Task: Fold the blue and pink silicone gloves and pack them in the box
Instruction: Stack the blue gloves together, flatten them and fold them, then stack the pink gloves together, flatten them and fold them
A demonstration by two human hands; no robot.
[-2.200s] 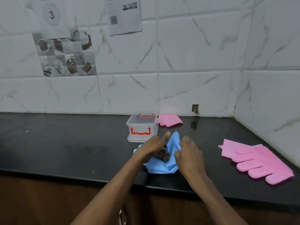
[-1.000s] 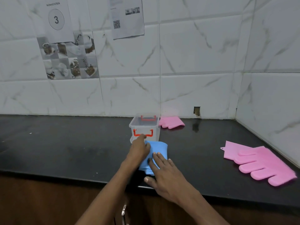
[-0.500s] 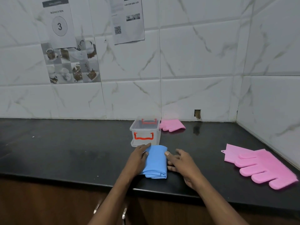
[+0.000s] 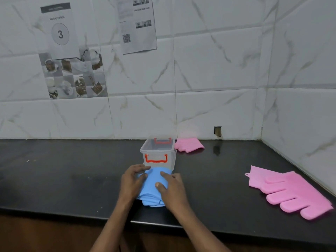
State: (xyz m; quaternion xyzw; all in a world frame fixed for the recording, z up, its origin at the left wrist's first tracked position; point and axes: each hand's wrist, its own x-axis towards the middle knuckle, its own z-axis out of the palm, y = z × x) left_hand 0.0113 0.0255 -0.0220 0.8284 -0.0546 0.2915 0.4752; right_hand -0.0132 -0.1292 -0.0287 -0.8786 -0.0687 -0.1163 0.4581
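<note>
White marble-veined wall tiles (image 4: 218, 70) far and right, joined in a corner. Far left, white paper sheet numbered 3 (image 4: 58, 31), printed QR-code sheet (image 4: 137, 24), cup-picture decor tile (image 4: 72, 77). Below, glossy black stone countertop (image 4: 54, 179); nearest, brown wooden cabinet front (image 4: 45, 233).

Light dim-ish, diffuse, source out of frame; shadows soft; glossy black stone countertop (image 4: 54, 179) mirrors far pink silicone glove (image 4: 189, 144) faintly; white marble-pattern wall tiles (image 4: 218, 70) flat-lit; wide-angle bowing at edges; img soft overall, fine print on paper notice w/ QR code (image 4: 138, 24) illegible.

Blue glove (image 4: 152, 186), black counter (image 4: 72, 175)
</note>
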